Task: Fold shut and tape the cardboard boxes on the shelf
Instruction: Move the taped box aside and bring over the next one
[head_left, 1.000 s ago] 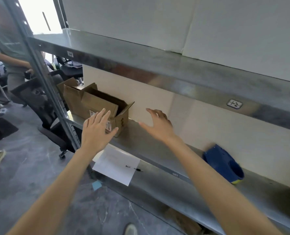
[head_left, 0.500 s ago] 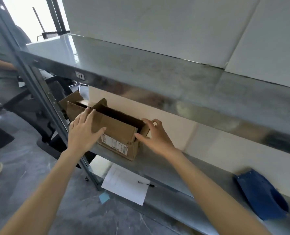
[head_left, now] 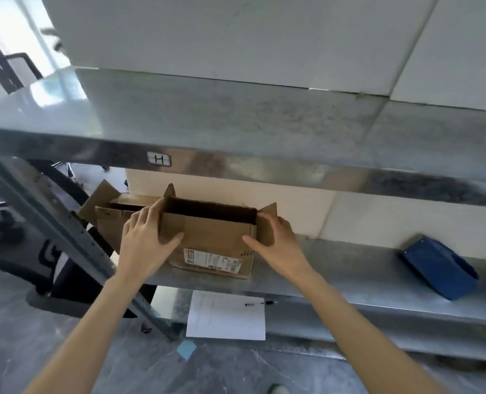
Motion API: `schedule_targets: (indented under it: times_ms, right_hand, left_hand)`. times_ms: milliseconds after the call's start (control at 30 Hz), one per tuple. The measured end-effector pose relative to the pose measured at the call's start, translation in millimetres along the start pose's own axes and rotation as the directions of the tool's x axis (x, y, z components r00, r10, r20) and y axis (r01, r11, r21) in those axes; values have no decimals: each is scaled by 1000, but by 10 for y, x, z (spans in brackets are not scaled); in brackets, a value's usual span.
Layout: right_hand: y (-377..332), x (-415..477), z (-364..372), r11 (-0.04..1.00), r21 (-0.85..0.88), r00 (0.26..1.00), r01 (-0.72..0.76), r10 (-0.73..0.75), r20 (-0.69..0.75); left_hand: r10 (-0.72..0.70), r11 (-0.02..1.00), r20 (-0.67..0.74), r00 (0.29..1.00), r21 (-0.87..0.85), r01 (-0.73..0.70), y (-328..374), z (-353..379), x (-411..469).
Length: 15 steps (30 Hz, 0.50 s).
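Plainly open-topped, the brown labelled box (head_left: 216, 237) is gripped endwise by left hand (head_left: 146, 245) and right hand (head_left: 278, 247).

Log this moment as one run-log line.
step: fold box shut | left hand: holds cardboard box left end | right hand: holds right end | flaps: up, top open | box on: shelf

My left hand (head_left: 145, 245) and right hand (head_left: 278, 245) — clear of the cardboard box (head_left: 213, 234) earlier — now grip its ends; box turned square to the shelf (head_left: 335, 268) front edge.
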State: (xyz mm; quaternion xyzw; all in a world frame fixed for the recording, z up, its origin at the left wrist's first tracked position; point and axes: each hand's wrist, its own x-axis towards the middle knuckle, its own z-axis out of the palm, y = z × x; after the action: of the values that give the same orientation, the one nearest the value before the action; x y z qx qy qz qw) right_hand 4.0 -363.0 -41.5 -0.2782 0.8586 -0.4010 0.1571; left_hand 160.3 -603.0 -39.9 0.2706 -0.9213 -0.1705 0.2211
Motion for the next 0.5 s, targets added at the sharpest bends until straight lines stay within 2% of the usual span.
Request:
schedule_targets:
  times_ms: [233,500]
  right_hand:
    - [-69,-109,10,999,-16,997,41,-42,-66]
    - [185,-263,-466,999,-48,980,12,-22,-200]
  left_hand:
    - [76,993,-27,997,-85,-78,165,109,-19]
    - [147,956,-18,989,-254,-147,745,309,-105]
